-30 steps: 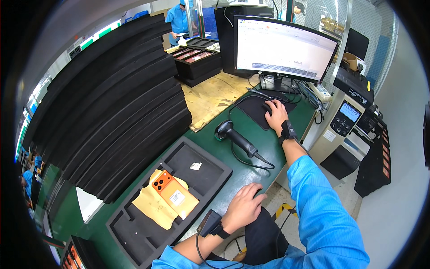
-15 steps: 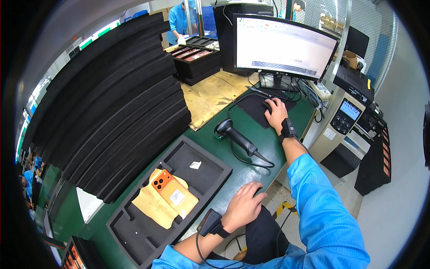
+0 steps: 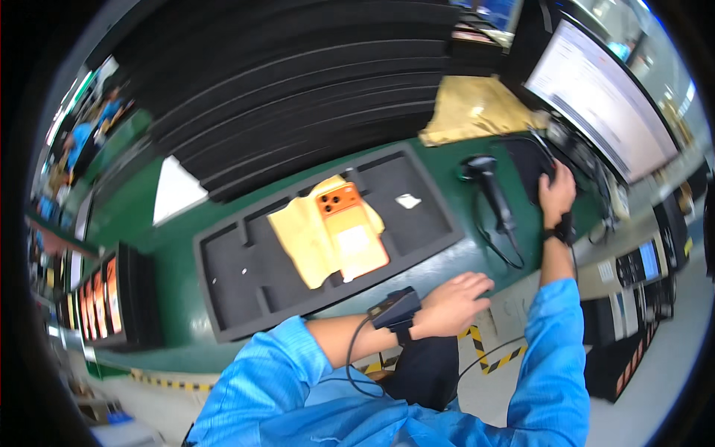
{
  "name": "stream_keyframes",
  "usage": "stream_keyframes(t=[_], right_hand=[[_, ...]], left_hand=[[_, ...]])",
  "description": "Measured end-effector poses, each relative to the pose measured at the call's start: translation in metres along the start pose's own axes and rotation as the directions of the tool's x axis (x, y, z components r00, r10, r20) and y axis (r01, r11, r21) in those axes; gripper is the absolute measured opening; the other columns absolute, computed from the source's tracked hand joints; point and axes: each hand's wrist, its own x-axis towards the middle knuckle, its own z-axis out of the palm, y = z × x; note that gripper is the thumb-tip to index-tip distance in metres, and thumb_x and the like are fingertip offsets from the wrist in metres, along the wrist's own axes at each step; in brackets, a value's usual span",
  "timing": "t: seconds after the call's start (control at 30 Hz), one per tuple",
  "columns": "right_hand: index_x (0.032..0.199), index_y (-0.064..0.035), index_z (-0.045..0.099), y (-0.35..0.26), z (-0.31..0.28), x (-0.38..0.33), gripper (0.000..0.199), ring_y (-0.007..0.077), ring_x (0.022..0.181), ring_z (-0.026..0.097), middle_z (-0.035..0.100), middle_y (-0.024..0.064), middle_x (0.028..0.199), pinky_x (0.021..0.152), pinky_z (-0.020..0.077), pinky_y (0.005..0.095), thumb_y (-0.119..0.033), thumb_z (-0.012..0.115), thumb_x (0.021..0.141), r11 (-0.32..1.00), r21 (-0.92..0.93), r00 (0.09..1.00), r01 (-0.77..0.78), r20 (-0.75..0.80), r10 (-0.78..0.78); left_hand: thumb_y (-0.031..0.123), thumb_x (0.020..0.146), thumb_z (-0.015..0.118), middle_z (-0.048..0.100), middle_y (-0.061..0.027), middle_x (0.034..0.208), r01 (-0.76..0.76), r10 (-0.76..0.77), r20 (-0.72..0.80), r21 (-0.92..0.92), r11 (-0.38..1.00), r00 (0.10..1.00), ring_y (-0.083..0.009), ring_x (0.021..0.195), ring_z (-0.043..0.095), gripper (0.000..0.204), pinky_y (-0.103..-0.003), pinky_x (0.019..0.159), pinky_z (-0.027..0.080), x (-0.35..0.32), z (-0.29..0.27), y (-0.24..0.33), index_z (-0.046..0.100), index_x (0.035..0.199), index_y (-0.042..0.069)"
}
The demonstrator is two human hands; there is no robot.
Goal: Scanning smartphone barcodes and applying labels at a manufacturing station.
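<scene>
My right hand (image 3: 557, 192) rests over a computer mouse on the black mouse pad (image 3: 523, 170); in this view the mouse is mostly hidden beneath the fingers. Palm down near the table's front edge, my left hand (image 3: 450, 304) is empty, fingers stretched out. Beyond it lies a black foam tray (image 3: 428, 232). Inside the tray, an orange phone (image 3: 351, 235) lies back up on a yellow paper sheet or pouch (image 3: 302, 237), with a white label on its back. A white scrap (image 3: 407, 201) sits in the right compartment. Between tray and mouse pad is a black barcode scanner (image 3: 491, 192).
Stacked black foam trays (image 3: 313, 82) rise behind the tray. A monitor (image 3: 603, 97) stands at the far right, a label printer (image 3: 633, 268) at the right. Yellow paper (image 3: 477, 112) covers the back of the table. A black box of orange items (image 3: 104, 298) sits left.
The view has turned, so the tray and table now lie more level and the left side shows more. My right hand stays at the mouse; my left hand remains by the front edge.
</scene>
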Motion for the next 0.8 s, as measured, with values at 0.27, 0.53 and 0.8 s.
stream_keyframes(t=[0.27,0.53,0.8], right_hand=[[0.129,0.0014,0.054,0.002,-0.017,0.0,0.045,0.0381,0.118,0.053,0.057,0.0214,0.126,0.103,0.0397,0.0435,-0.013,0.062,0.087,0.991,0.098,0.993,-0.09,0.088,0.081],[0.113,0.005,0.062,-0.163,-0.2,-0.056,0.028,0.0332,0.102,0.061,0.062,0.0226,0.114,0.091,0.0481,0.0408,-0.012,0.053,0.093,0.874,0.314,0.699,-0.371,0.714,0.04],[0.138,0.006,0.038,-0.285,-0.15,-0.068,0.069,0.0427,0.13,0.041,0.046,0.0266,0.137,0.111,0.0324,0.0471,-0.004,0.062,0.074,0.941,0.294,0.727,-0.166,0.681,-0.084]], left_hand=[[0.014,0.07,0.062,0.056,-0.0172,0.118,-0.097,0.098,-0.097,0.008,0.995,0.99,-0.0344,0.118,0.049,0.024,-0.044,0.101,0.04,0.0,0.025,-0.008,0.065,0.09,0.002],[0.009,0.068,0.064,0.055,-0.0112,0.109,0.12,-0.178,-0.313,-0.194,0.974,0.933,-0.0306,0.107,0.053,0.02,-0.041,0.091,0.045,-0.039,0.013,0.009,0.062,0.088,0.005],[0.015,0.067,0.063,0.067,-0.0078,0.101,0.609,-0.612,0.021,-0.13,0.782,0.79,-0.0292,0.1,0.063,0.023,-0.046,0.078,0.051,-0.202,-0.098,0.056,0.073,0.088,0.016]])
